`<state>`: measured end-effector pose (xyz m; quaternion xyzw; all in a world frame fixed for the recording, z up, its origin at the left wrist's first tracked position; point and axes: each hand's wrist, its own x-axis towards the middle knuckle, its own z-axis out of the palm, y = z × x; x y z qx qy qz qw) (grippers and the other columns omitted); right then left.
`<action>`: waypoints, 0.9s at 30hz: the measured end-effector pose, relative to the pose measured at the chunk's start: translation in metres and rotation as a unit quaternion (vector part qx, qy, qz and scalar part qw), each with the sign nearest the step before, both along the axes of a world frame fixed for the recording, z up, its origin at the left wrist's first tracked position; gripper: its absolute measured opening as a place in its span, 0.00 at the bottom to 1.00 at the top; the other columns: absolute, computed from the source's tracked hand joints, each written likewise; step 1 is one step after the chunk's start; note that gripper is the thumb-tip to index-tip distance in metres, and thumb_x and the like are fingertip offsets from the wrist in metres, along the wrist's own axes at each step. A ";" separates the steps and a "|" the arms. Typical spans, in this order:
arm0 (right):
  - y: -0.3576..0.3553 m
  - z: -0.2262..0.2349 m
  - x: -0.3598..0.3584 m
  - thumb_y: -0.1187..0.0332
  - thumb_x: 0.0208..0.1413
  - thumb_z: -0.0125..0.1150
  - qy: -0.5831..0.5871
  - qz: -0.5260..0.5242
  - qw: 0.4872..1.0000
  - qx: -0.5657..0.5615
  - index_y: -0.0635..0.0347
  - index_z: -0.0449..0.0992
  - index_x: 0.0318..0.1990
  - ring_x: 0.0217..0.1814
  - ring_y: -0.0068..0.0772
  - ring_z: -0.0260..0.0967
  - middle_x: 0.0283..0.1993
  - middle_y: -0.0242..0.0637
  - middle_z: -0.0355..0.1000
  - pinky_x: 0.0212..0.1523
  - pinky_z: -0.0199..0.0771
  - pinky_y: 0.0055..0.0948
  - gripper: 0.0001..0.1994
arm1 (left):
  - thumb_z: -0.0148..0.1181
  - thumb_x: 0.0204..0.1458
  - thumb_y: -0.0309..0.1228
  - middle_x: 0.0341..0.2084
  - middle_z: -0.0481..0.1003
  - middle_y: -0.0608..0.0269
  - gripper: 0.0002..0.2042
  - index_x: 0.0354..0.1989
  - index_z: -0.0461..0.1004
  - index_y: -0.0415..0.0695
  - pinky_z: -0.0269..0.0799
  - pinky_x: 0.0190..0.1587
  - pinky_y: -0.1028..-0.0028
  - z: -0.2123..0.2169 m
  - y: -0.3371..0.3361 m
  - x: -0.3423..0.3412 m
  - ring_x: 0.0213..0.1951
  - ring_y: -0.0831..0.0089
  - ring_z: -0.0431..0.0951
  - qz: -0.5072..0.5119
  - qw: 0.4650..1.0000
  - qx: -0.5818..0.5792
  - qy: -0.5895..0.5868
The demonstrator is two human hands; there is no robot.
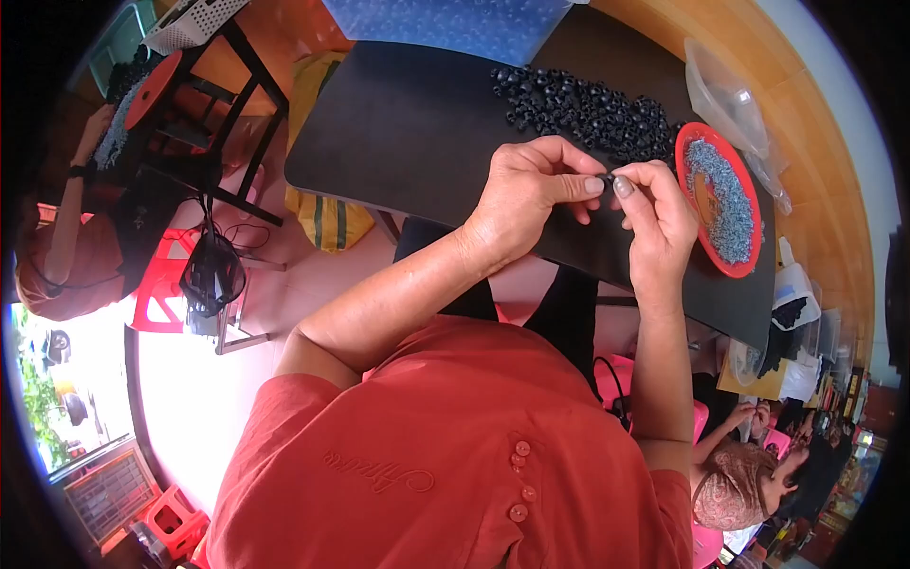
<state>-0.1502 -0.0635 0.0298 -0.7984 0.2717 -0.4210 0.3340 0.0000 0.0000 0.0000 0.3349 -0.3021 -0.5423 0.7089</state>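
My left hand [533, 190] and my right hand [662, 220] meet over a black table [408, 133]. Their fingertips pinch one small black ring-shaped part [609, 177] between them. Just beyond the fingers lies a heap of the same small black rings [583, 104]. To the right of my right hand stands a red plate [749, 261] filled with tiny blue-grey metal pieces [720, 194].
A blue plastic bin [455, 24] sits at the table's far edge and a clear plastic bag [730, 95] lies at the far right. A person in red [57, 256] works at another table on the left. Another person [749, 474] sits at lower right. Red stools [166, 284] stand below.
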 end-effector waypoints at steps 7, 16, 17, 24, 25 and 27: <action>0.003 -0.004 0.007 0.77 0.57 0.59 -0.002 0.005 1.000 -0.025 0.65 0.75 0.40 0.33 0.19 0.68 0.32 0.31 0.71 0.31 0.66 0.18 0.04 | 0.60 0.54 0.18 0.30 0.78 0.54 0.02 0.35 0.76 0.33 0.77 0.32 0.71 -0.002 0.000 0.005 0.31 0.67 0.79 -0.011 0.999 0.009 0.044; 0.008 -0.007 0.019 0.82 0.48 0.61 0.023 -0.009 0.979 -0.201 0.63 0.74 0.44 0.31 0.36 0.74 0.36 0.39 0.71 0.28 0.75 0.31 0.14 | 0.60 0.52 0.18 0.29 0.78 0.55 0.00 0.31 0.76 0.35 0.77 0.31 0.71 -0.005 -0.003 0.006 0.30 0.67 0.79 -0.014 0.992 0.000 0.122; 0.006 -0.009 0.019 0.81 0.47 0.61 0.029 -0.020 0.974 -0.222 0.63 0.74 0.44 0.31 0.38 0.74 0.36 0.40 0.71 0.28 0.75 0.32 0.14 | 0.60 0.52 0.17 0.29 0.78 0.55 0.01 0.31 0.76 0.35 0.77 0.31 0.70 -0.005 -0.004 0.006 0.30 0.67 0.79 -0.015 0.991 -0.002 0.131; 0.002 -0.015 0.017 0.80 0.48 0.65 0.061 -0.033 0.955 -0.290 0.64 0.74 0.44 0.32 0.33 0.73 0.38 0.39 0.72 0.27 0.73 0.27 0.14 | 0.60 0.52 0.18 0.29 0.78 0.55 0.00 0.31 0.76 0.35 0.77 0.31 0.71 -0.005 -0.002 0.006 0.31 0.67 0.79 -0.009 0.992 -0.009 0.127; 0.002 -0.014 0.017 0.80 0.48 0.65 0.062 -0.034 0.954 -0.291 0.64 0.74 0.44 0.32 0.33 0.73 0.38 0.39 0.72 0.27 0.73 0.27 0.14 | 0.59 0.54 0.19 0.30 0.78 0.56 0.01 0.33 0.76 0.35 0.76 0.33 0.71 -0.006 -0.002 0.006 0.32 0.68 0.79 -0.014 0.994 -0.012 0.107; 0.003 -0.012 0.018 0.81 0.47 0.62 0.050 -0.034 0.956 -0.287 0.64 0.74 0.42 0.30 0.42 0.73 0.34 0.41 0.71 0.28 0.74 0.34 0.13 | 0.58 0.56 0.21 0.30 0.77 0.57 0.02 0.34 0.76 0.35 0.76 0.35 0.71 -0.006 -0.002 0.005 0.33 0.68 0.79 -0.020 0.996 -0.017 0.089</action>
